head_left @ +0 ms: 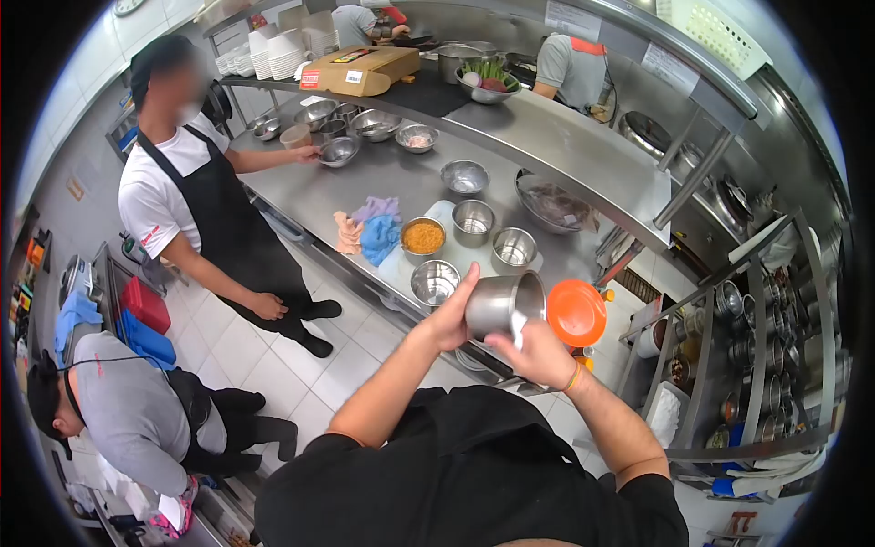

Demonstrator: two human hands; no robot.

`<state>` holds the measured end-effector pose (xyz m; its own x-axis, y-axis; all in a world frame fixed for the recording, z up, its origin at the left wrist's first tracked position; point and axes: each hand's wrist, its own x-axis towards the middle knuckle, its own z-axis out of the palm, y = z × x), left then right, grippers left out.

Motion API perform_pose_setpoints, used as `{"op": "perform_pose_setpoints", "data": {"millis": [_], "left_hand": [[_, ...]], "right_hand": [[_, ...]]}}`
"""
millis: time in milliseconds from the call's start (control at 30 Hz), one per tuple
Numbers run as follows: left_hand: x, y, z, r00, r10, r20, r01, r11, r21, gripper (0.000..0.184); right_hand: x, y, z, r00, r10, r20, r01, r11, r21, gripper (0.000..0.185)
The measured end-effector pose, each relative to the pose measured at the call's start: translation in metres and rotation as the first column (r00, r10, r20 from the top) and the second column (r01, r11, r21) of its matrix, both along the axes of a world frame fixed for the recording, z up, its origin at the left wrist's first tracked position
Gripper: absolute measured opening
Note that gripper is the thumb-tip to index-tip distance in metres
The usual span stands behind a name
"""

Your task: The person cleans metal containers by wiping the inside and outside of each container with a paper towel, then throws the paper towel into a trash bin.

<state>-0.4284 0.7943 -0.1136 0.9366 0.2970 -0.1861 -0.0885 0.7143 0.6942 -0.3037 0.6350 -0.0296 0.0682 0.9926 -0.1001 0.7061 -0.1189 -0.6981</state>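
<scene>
My left hand (450, 315) supports a metal pot (495, 310) from its left side, tilted above the front edge of the steel counter (301, 193). My right hand (540, 356) pinches a small white wipe (519, 328), paper or cloth, against the pot's near rim. Beyond the pot stand several metal containers: an orange-filled one (423, 237), a shiny one (435, 283) and two more (473, 221) (514, 248). An orange plastic lid or plate (576, 313) sits just right of my right hand.
Crumpled coloured cloths (379, 239) lie on the counter. A person in a black apron (223, 182) reaches to a metal bowl (339, 151). Another person (150, 401) bends at the lower left. A shelf rack (729, 365) with metal pans stands right. A raised steel shelf (565, 146) crosses behind.
</scene>
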Motion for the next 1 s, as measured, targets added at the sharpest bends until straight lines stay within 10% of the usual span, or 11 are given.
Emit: {"op": "perform_pose_setpoints", "data": {"millis": [100,233,367,433,533,633,767,833,900,1000], "left_hand": [[0.008,-0.021,-0.010,0.941,0.259,0.218,-0.339,0.727,0.597,0.108],[0.009,-0.033,0.009,0.850,0.278,0.448,-0.517,0.609,0.602,0.116],[0.012,-0.028,0.009,0.865,0.248,0.437,-0.377,0.896,0.237,0.096],[0.002,-0.023,0.031,0.929,0.178,0.323,-0.222,0.970,0.105,0.079],[-0.002,0.015,0.016,0.963,-0.102,0.251,0.123,0.990,-0.069,0.069],[0.002,0.020,0.010,0.971,-0.159,0.178,0.182,0.976,-0.119,0.081],[0.000,-0.003,0.015,0.975,0.020,0.221,-0.065,0.978,0.198,0.106],[0.002,-0.019,0.011,0.946,0.156,0.286,-0.297,0.771,0.563,0.129],[0.003,-0.027,0.010,0.906,0.259,0.335,-0.412,0.725,0.552,0.142],[-0.003,-0.024,-0.003,0.917,0.244,0.316,-0.382,0.765,0.519,0.136]], "right_hand": [[0.004,0.007,-0.015,0.727,-0.160,-0.667,0.351,0.922,0.162,0.036],[-0.003,0.013,0.010,0.328,-0.112,-0.938,0.418,0.908,0.038,0.032],[-0.021,0.014,0.003,0.751,0.003,-0.660,0.247,0.926,0.284,0.029],[-0.019,0.007,-0.008,0.997,0.028,-0.076,0.005,0.912,0.411,0.024],[-0.008,0.005,-0.007,0.935,0.173,0.310,-0.286,0.884,0.369,0.025],[0.002,0.012,0.003,0.933,0.240,0.268,-0.277,0.955,0.109,0.025],[-0.001,0.009,0.002,0.971,-0.077,-0.229,0.114,0.981,0.154,0.035],[-0.004,0.016,-0.003,0.738,-0.116,-0.665,0.314,0.931,0.185,0.050],[-0.014,0.020,-0.002,0.286,-0.090,-0.954,0.435,0.899,0.046,0.054],[-0.021,0.018,-0.002,0.222,-0.095,-0.970,0.431,0.902,0.011,0.054]]}}
